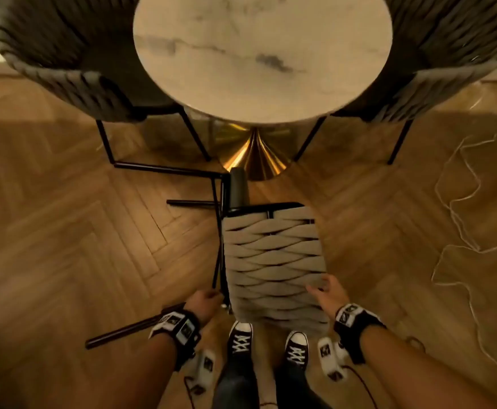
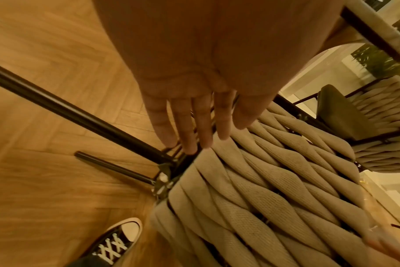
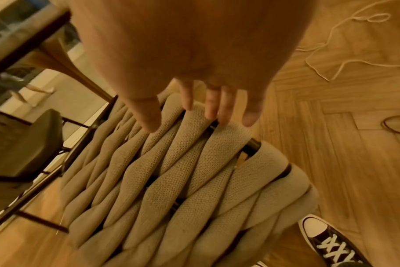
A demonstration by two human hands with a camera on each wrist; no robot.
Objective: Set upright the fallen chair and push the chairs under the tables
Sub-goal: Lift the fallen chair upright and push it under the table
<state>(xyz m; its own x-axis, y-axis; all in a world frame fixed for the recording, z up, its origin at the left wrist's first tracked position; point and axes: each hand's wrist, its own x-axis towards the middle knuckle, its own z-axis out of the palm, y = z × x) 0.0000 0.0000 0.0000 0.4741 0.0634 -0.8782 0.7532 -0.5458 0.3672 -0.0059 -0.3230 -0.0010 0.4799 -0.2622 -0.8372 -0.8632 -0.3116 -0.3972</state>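
Observation:
The fallen chair (image 1: 273,261) lies on its side on the wood floor in front of my feet, its beige woven back facing up and its black legs (image 1: 164,169) pointing left. My left hand (image 1: 208,298) reaches down at the chair's left edge. In the left wrist view its straight fingers (image 2: 189,137) arrive at the black frame joint (image 2: 169,162) and grip nothing. My right hand (image 1: 324,289) is at the right edge of the weave, and its straight fingertips (image 3: 211,112) touch the woven straps (image 3: 171,171). The round marble table (image 1: 262,54) stands just beyond the chair.
Two upright woven chairs stand at the table, one on the left (image 1: 64,69) and one on the right (image 1: 453,54). The table's gold pedestal base (image 1: 256,160) sits close to the fallen chair's seat. A thin white cable (image 1: 459,202) trails over the floor at the right.

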